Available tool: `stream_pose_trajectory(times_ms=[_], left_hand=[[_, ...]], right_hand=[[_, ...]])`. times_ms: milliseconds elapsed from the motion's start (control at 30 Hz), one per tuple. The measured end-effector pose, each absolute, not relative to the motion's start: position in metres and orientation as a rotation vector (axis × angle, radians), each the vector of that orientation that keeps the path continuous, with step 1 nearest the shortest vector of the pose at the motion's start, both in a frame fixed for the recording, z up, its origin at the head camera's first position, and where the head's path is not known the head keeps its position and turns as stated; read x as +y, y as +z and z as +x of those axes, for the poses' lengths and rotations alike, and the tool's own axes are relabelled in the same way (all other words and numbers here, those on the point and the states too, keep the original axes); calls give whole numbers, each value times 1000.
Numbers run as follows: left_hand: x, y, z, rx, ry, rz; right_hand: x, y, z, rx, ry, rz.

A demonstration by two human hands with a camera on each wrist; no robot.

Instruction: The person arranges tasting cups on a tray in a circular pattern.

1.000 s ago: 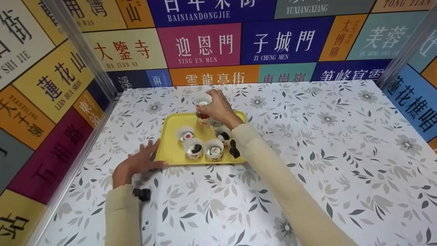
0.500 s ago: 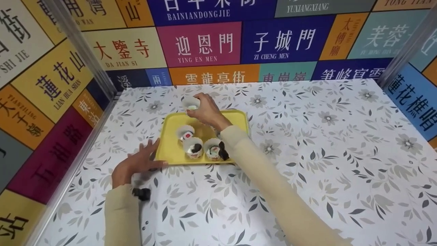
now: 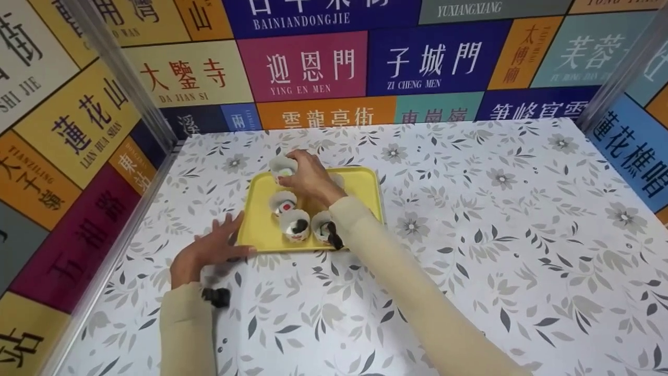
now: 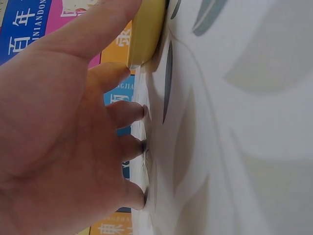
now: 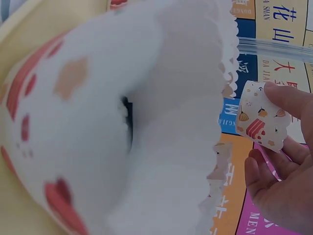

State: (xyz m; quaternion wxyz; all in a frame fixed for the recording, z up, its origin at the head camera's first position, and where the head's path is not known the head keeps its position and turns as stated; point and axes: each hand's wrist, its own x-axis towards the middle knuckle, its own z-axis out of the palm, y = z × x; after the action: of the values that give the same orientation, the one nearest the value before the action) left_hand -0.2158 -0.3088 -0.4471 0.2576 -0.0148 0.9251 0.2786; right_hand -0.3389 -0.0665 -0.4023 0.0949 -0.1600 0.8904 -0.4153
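My right hand (image 3: 312,177) pinches a paper baking cup (image 3: 276,168), with something pale inside, over the far left part of the yellow tray (image 3: 257,230). The right wrist view shows thumb and fingers on the wall of that cup (image 5: 261,117), which has a printed cake pattern. My left hand (image 3: 209,249) is spread at the tray's near left corner; in the left wrist view its thumb and forefinger touch the tray (image 4: 146,34) edge and the other fingertips meet the tablecloth. Three cups stand nearby: one with a red-centred piece (image 3: 283,202), one with a dark-topped piece (image 3: 296,230), and another (image 3: 322,225).
Part of a further pale cup (image 3: 336,180) shows behind my right hand. A scalloped cup (image 5: 181,117) fills much of the right wrist view, close to the camera. The leaf-patterned tablecloth (image 3: 496,235) spreads around the tray; lettered panels (image 3: 302,68) stand behind.
My right hand has carried the cup left from the tray's far middle, then lowered it toward the far left part. My left hand stays put at the tray corner.
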Motion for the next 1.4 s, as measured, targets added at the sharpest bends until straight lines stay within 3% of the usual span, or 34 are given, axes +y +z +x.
stream_pose_trajectory(times_ms=[1400], left_hand=[[-308, -447, -214, 2507, 783, -34]], right_hand=[[-68, -413, -337, 2758, -940, -548]])
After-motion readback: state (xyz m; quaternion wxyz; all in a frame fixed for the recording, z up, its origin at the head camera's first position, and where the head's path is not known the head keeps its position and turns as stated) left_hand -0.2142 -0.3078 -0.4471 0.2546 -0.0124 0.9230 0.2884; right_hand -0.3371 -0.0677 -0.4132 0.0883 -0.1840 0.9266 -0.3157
